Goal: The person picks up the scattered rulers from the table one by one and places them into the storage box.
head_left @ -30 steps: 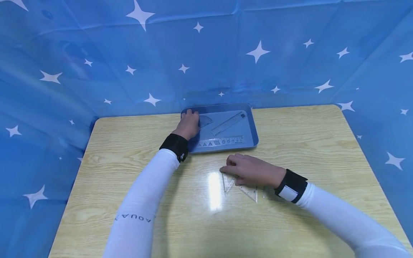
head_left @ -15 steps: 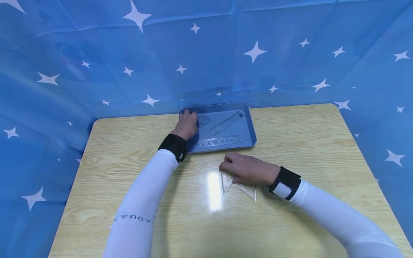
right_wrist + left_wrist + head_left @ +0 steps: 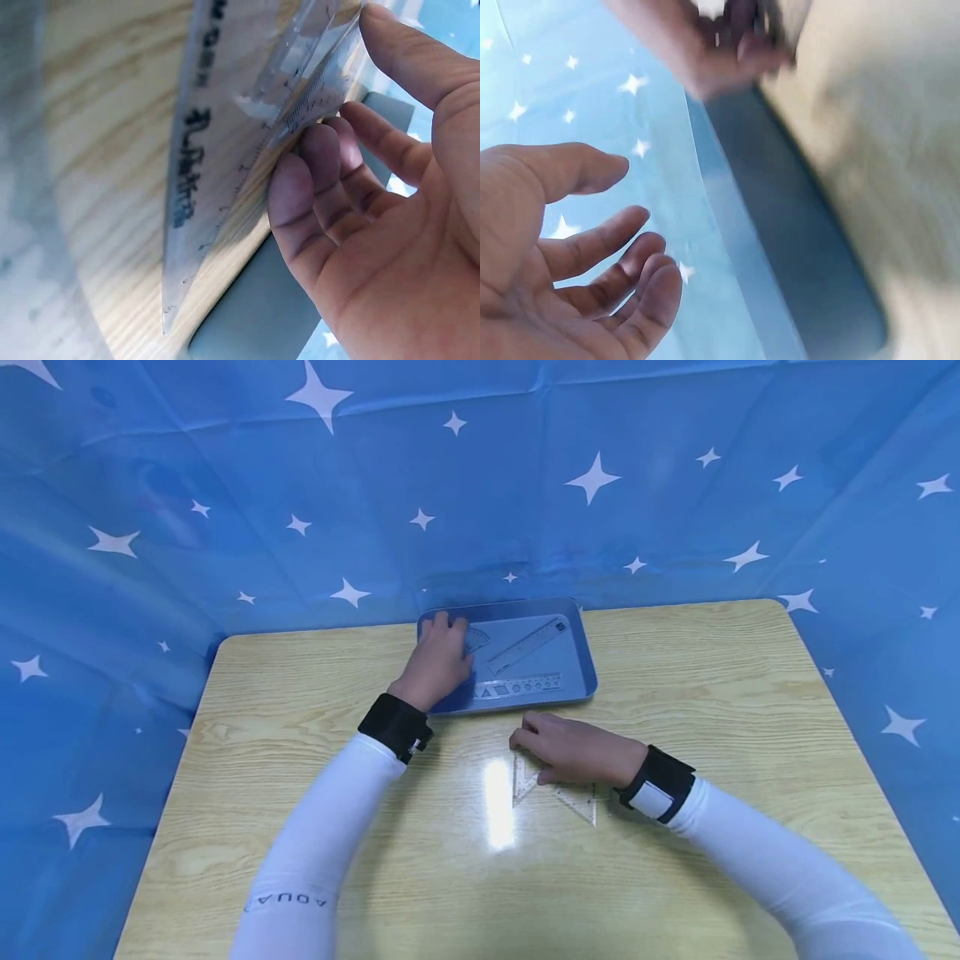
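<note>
Mid-frame, our tray [image 3: 573, 662] holds protractor [image 3: 477, 640] and rulers [image 3: 527, 647]; two set squares [image 3: 579, 802] remain below. Left hand [image 3: 435, 662] relaxed, empty; right hand's [image 3: 576, 750] grip we cannot tell.

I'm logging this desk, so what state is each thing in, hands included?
Blue tray: upright, uncovered.
Protractor: in the tray, partly hidden.
Straight ruler: in the tray, slanted.
Stencil ruler: in the tray, along its near side.
Left set square: partly covered, seemingly pinched.
Right set square: on the tabletop, partly covered.
Left hand: at the tray, fingers relaxed.
Right hand: seems to pinch the left set square.
</note>
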Demonstrator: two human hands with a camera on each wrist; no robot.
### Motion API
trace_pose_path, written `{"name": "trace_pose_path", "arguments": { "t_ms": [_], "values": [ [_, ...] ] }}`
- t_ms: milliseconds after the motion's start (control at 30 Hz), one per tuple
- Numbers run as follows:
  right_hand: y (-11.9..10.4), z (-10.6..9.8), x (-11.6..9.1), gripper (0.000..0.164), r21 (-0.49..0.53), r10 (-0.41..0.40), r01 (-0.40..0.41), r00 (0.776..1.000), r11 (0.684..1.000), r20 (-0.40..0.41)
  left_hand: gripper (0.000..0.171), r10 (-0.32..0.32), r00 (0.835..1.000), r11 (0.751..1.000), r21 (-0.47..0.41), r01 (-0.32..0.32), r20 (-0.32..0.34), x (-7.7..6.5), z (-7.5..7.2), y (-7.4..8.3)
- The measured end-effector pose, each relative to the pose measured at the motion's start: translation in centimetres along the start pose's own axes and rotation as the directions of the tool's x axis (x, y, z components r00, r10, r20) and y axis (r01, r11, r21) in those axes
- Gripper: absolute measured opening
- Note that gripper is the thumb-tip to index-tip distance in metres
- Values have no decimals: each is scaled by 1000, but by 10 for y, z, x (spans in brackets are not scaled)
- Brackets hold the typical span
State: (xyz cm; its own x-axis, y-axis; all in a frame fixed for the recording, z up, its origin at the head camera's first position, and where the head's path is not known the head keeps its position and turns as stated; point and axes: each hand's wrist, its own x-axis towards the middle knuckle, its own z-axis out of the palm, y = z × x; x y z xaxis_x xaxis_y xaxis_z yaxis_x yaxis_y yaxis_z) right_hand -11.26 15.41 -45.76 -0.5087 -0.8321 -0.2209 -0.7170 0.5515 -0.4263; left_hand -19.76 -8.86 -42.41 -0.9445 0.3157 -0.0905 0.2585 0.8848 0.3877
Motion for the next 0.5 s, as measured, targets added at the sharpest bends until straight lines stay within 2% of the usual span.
{"name": "trace_pose_path", "arguments": {
  "t_ms": [167, 333, 433, 500],
  "values": [
    [2, 4, 1, 52, 4, 4, -4, 1000, 1000, -18, 35, 99, 993, 994, -36, -101, -67, -26, -2, 14],
    [4, 10, 0, 52, -17, 3, -4, 997, 1000, -73, 26, 149, 979, 983, -85, -162, -137, -59, 3, 29],
    [4, 13, 0, 54, -24, 6, -9, 995, 1000, -103, 24, 177, 974, 972, -129, -196, -142, -78, 9, 35],
    [4, 14, -1, 53, -25, 7, -10, 993, 1000, -115, 24, 201, 972, 964, -151, -218, -122, -89, 16, 38]
  ]
}}
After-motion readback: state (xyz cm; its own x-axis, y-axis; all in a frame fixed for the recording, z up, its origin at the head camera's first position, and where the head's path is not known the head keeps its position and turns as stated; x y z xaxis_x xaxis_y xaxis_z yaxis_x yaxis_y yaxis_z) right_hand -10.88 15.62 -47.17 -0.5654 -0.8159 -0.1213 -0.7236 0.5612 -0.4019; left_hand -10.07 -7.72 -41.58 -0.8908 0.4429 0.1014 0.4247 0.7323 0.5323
